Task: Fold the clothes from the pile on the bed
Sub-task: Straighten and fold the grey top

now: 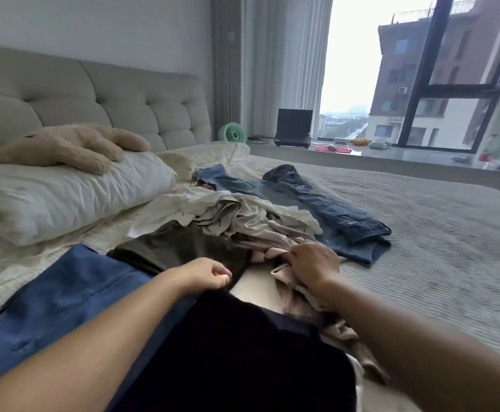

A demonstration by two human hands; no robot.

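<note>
Behind the clothes pile (243,215), jeans (326,209) and pillow (73,194) lie.

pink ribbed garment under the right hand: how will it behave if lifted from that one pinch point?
Likely floppy: the pink ribbed garment already lies in loose bunched folds where the right hand pinches it. Probably light, since it looks like a thin knit. It may snag or drag the cream clothes heaped against it rather than slide free.

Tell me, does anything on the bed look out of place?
Nothing odd. The unfolded clothes pile is just crumpled; the right hand grips a pinkish garment, and the left hand pinches a dark garment.
</note>
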